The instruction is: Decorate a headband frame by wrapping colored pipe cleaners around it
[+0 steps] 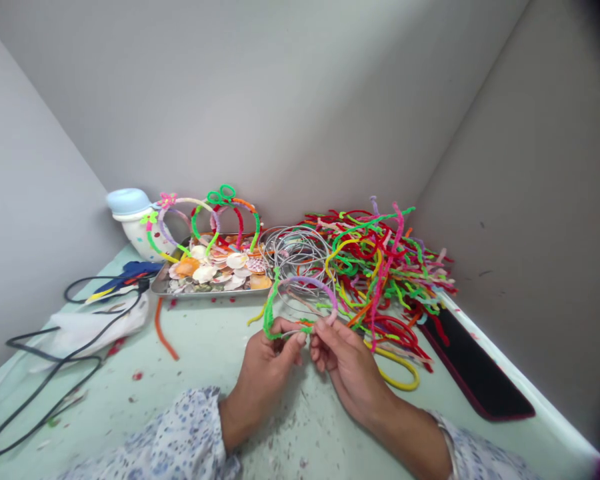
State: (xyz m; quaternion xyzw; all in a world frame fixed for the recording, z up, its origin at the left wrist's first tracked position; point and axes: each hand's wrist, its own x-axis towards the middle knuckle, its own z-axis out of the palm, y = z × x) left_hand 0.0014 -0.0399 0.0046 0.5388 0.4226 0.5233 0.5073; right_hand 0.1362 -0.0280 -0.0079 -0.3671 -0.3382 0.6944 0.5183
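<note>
Between both hands, above the front middle of the table, stands a headband (321, 283) wrapped in fuzzy pipe cleaner, green on its left side and lilac to pink on its right. My left hand (274, 357) pinches its lower green end between thumb and fingers. With thumb and fingertips closed, my right hand (343, 357) grips the pink end. Short green and orange pipe cleaner bits (306, 325) show between the fingertips. Exactly how the ends meet is partly hidden by the fingers.
A metal tray (210, 294) of seashells holds several finished headbands (187, 203). Coiled grey wire (300, 257) and a heap of pipe cleaners (390, 260) lie behind my hands. Left are a white bottle (140, 230), blue-handled pliers (130, 273) and a black cable (70, 360); right, a black mat (475, 373).
</note>
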